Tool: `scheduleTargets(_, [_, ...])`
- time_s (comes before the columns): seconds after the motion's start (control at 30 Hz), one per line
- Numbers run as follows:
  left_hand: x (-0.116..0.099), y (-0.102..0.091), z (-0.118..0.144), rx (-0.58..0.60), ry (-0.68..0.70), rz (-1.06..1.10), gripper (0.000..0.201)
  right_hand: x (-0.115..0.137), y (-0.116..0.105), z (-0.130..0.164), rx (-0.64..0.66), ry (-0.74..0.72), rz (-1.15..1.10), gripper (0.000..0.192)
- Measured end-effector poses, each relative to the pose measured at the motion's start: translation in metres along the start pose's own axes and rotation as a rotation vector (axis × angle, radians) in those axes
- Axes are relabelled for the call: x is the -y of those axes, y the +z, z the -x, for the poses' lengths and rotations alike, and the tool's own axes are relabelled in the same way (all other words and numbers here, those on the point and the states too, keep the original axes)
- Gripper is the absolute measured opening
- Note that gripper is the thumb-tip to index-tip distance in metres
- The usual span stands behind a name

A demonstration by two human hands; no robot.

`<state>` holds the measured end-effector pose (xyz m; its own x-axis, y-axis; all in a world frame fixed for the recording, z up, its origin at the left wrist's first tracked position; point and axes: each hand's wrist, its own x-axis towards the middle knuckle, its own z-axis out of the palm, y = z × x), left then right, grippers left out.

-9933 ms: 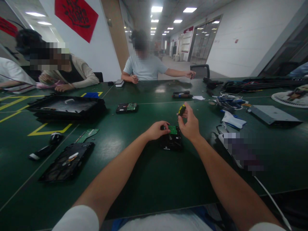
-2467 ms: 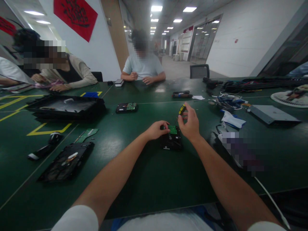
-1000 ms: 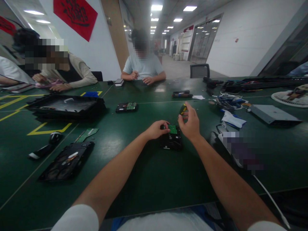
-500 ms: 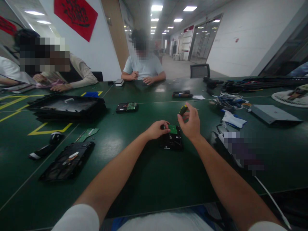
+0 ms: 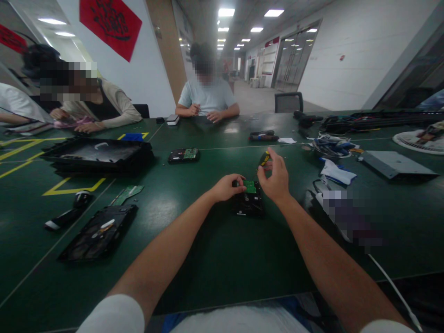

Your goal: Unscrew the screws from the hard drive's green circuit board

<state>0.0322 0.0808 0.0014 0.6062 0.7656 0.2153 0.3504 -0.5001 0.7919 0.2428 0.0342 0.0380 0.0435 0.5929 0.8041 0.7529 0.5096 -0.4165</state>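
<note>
A black hard drive (image 5: 250, 203) with a green circuit board (image 5: 249, 186) lies on the table in front of me. My left hand (image 5: 228, 187) grips its far left side, thumb and fingers closed at the corner by the board. In my right hand (image 5: 276, 179) is a screwdriver (image 5: 265, 157) with a yellow and black handle, pinched between thumb and fingers. The handle leans above the far right corner of the drive. Its tip is too small and dark to make out.
On the left lie an opened black drive case (image 5: 99, 233), a loose green board (image 5: 127, 194) and a black roll-like object (image 5: 71, 210). Black trays (image 5: 97, 157) and another drive (image 5: 183, 155) sit beyond. Cables (image 5: 331, 147) and a grey metal box (image 5: 397, 165) are right. Co-workers sit across.
The screwdriver's handle has turned slightly, showing more yellow. Both hands stay in nearly the same place at the drive. The co-worker on the left has shifted their head a little.
</note>
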Motion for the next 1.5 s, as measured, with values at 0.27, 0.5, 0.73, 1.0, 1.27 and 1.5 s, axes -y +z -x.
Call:
scheduleTargets(0.27, [0.0004, 0.0003, -0.0004, 0.0, 0.005, 0.007, 0.013, 0.0001, -0.0012, -0.0003, 0.007, 0.005, 0.008, 0.065])
scheduleTargets(0.5, [-0.0006, 0.0004, -0.0005, 0.002, -0.012, 0.002, 0.014, -0.0018, 0.0, 0.0001, -0.014, 0.012, 0.012, 0.063])
scheduleTargets(0.73, [-0.0002, 0.0003, -0.0002, 0.001, 0.0, 0.005, 0.014, -0.0004, 0.0002, -0.0004, 0.0, 0.006, -0.023, 0.064])
scheduleTargets(1.0, [0.0011, -0.0001, -0.0007, 0.004, -0.005, -0.001, 0.013, -0.0025, 0.0009, 0.0004, 0.0, 0.0, -0.012, 0.064])
scheduleTargets(1.27, [0.0016, 0.0002, -0.0002, -0.005, 0.013, 0.003, 0.014, -0.0022, 0.0005, 0.0003, -0.009, 0.017, -0.018, 0.065])
scheduleTargets(1.5, [-0.0007, 0.0, -0.0002, 0.001, -0.002, -0.007, 0.014, 0.0004, 0.0003, -0.0006, 0.004, 0.013, -0.027, 0.065])
